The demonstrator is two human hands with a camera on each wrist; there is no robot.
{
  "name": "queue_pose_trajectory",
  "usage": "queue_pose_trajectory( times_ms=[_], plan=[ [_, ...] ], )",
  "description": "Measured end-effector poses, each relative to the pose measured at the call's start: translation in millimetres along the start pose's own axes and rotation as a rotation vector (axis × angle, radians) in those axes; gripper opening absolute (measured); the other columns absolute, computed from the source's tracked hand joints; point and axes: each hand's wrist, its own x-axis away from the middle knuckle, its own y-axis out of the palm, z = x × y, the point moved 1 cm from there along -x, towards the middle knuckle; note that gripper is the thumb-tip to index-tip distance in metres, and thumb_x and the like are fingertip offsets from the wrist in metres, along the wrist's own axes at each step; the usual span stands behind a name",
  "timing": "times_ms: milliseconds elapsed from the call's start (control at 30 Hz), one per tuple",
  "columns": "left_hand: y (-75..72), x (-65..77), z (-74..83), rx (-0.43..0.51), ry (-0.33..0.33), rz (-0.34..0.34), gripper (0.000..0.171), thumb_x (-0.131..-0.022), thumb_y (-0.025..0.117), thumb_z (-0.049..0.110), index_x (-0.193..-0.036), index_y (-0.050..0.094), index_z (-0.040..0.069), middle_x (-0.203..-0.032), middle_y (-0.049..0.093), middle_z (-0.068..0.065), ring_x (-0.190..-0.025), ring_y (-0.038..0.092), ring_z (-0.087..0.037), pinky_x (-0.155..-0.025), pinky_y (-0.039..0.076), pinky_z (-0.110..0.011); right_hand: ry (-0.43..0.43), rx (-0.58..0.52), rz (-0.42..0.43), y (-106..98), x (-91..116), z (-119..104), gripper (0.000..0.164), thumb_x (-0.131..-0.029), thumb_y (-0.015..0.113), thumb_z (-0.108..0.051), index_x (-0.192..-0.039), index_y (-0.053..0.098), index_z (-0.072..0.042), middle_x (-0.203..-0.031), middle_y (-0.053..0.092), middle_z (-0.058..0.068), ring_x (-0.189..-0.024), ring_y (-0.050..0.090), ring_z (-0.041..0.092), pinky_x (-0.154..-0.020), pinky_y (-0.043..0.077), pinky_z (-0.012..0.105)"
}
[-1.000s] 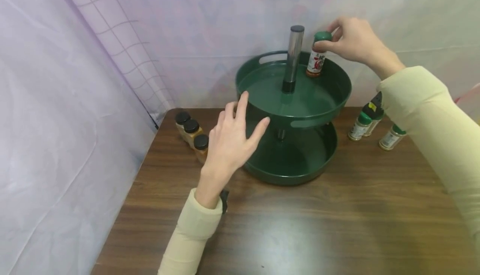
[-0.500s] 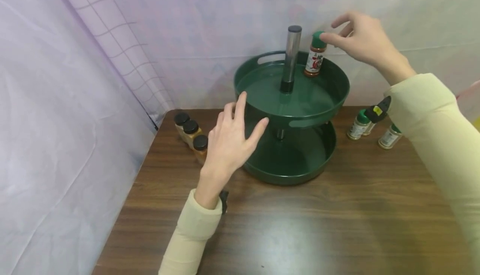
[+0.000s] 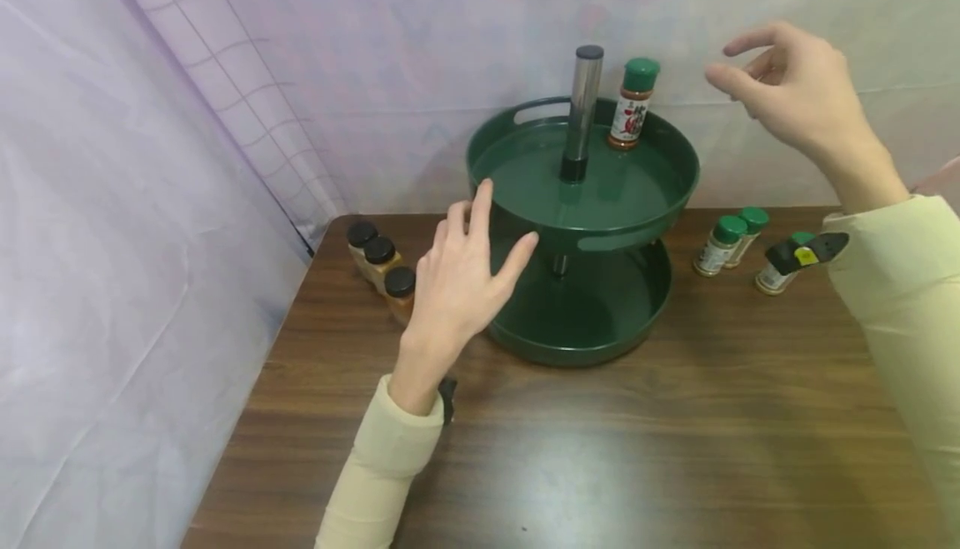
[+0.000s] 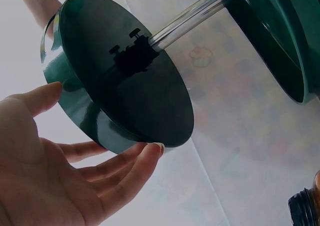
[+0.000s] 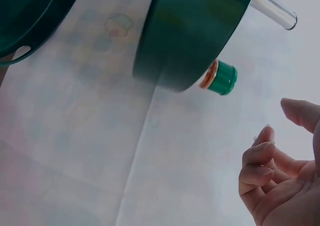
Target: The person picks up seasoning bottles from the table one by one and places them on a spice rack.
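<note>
A two-tier green turntable rack (image 3: 540,170) with a metal post (image 3: 587,107) stands on the wooden table. In its upper tray, right of the post, a spice bottle (image 3: 628,120) with a green cap and red powder stands upright. My left hand (image 3: 453,286) is at the tray's near left side; in the left wrist view its fingertips (image 4: 150,151) touch the tray's outer wall. My right hand (image 3: 806,95) is in the air to the right of the bottle, fingers loosely bent and holding nothing. In the right wrist view the bottle's green cap (image 5: 224,78) shows past the tray's rim, apart from the fingers.
Three black-capped jars (image 3: 381,259) stand on the table's left side, partly behind my left hand. On the right are three green-capped spice bottles (image 3: 718,249), one partly covered by the black wrist strap (image 3: 806,256). The lower tray (image 3: 592,324) sits under the upper one. A pale cloth (image 3: 375,57) hangs behind.
My right hand has let go of the spice bottle in the upper tray and moved away to the right. My left hand stays where it was.
</note>
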Motion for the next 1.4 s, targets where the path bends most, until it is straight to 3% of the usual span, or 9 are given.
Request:
queue_pose_trajectory(
  times_ms=[167, 333, 467, 567, 767, 933, 1033, 1167, 1400],
  plan=[
    [-0.1, 0.0, 0.5, 0.006, -0.013, -0.019, 0.081, -0.101, 0.043, 0.063, -0.162, 0.02, 0.015, -0.147, 0.042, -0.02, -0.122, 0.053, -0.036, -0.078, 0.055, -0.051, 0.045, 0.03, 0.035, -7, 12, 14, 0.054, -0.097, 0.063, -0.045, -0.143, 0.056, -0.019, -0.088, 0.055, -0.019, -0.076, 0.051, 0.0, -0.068, 0.036, 0.027],
    [-0.7, 1.4, -0.2, -0.002, -0.027, -0.029, 0.082, -0.1, 0.042, 0.065, -0.163, 0.018, 0.016, -0.148, 0.042, -0.019, -0.123, 0.052, -0.036, -0.078, 0.055, -0.051, 0.058, 0.077, 0.044, -13, 21, 31, 0.058, -0.098, 0.062, -0.044, -0.145, 0.053, -0.011, -0.084, 0.052, -0.024, -0.071, 0.049, -0.005, -0.065, 0.037, 0.021],
    [-1.7, 1.9, -1.6, -0.006, -0.031, -0.028, 0.083, -0.1, 0.042, 0.065, -0.163, 0.018, 0.016, -0.147, 0.042, -0.019, -0.122, 0.053, -0.036, -0.077, 0.055, -0.051, 0.083, 0.125, 0.026, -14, 31, 50, 0.062, -0.099, 0.061, -0.044, -0.146, 0.05, -0.005, -0.099, 0.066, 0.004, -0.069, 0.045, -0.01, -0.063, 0.034, 0.018],
    [-1.5, 1.4, -2.3, -0.002, -0.032, -0.029, 0.083, -0.1, 0.042, 0.065, -0.163, 0.018, 0.016, -0.147, 0.042, -0.019, -0.122, 0.053, -0.035, -0.077, 0.055, -0.051, 0.115, 0.157, 0.02, -15, 40, 68, 0.063, -0.099, 0.06, -0.044, -0.146, 0.049, -0.002, -0.11, 0.064, 0.026, -0.067, 0.043, -0.012, -0.06, 0.033, 0.016],
    [-0.7, 1.0, -2.0, 0.005, -0.02, -0.029, 0.083, -0.1, 0.041, 0.065, -0.163, 0.018, 0.016, -0.147, 0.042, -0.02, -0.121, 0.053, -0.036, -0.076, 0.055, -0.05, 0.158, 0.235, 0.0, -16, 58, 105, 0.067, -0.1, 0.058, -0.046, -0.145, 0.047, 0.003, -0.113, 0.061, 0.038, -0.06, 0.041, -0.011, -0.049, 0.035, 0.018],
    [-1.7, 1.1, -2.1, 0.009, -0.025, -0.028, 0.083, -0.1, 0.041, 0.066, -0.163, 0.018, 0.016, -0.148, 0.041, -0.02, -0.122, 0.053, -0.036, -0.077, 0.055, -0.051, 0.186, 0.261, -0.055, -14, 73, 133, 0.069, -0.101, 0.057, -0.046, -0.142, 0.046, 0.008, -0.108, 0.062, 0.04, -0.058, 0.046, -0.003, -0.047, 0.039, 0.023],
    [-2.6, 0.9, -1.8, 0.012, -0.033, -0.031, 0.083, -0.1, 0.041, 0.066, -0.163, 0.018, 0.017, -0.148, 0.041, -0.019, -0.124, 0.052, -0.036, -0.078, 0.055, -0.051, 0.191, 0.257, -0.085, -11, 81, 150, 0.07, -0.101, 0.058, -0.045, -0.14, 0.046, 0.011, -0.103, 0.065, 0.038, -0.058, 0.057, 0.013, -0.053, 0.048, 0.039],
    [-2.6, 0.7, -0.9, 0.019, -0.035, -0.038, 0.083, -0.1, 0.042, 0.065, -0.163, 0.018, 0.017, -0.149, 0.04, -0.02, -0.126, 0.051, -0.036, -0.08, 0.055, -0.052, 0.205, 0.263, -0.122, -6, 91, 171, 0.07, -0.1, 0.059, -0.045, -0.136, 0.048, 0.014, -0.093, 0.067, 0.033, -0.062, 0.059, 0.021, -0.062, 0.048, 0.051],
    [-1.3, 1.6, 0.2, 0.033, -0.043, -0.054, 0.083, -0.1, 0.041, 0.066, -0.163, 0.017, 0.017, -0.15, 0.039, -0.019, -0.127, 0.05, -0.036, -0.082, 0.054, -0.053, 0.218, 0.254, -0.174, 2, 108, 196, 0.071, -0.099, 0.062, -0.046, -0.134, 0.047, 0.014, -0.09, 0.066, 0.026, -0.063, 0.058, 0.027, -0.053, 0.043, 0.031]
  ],
)
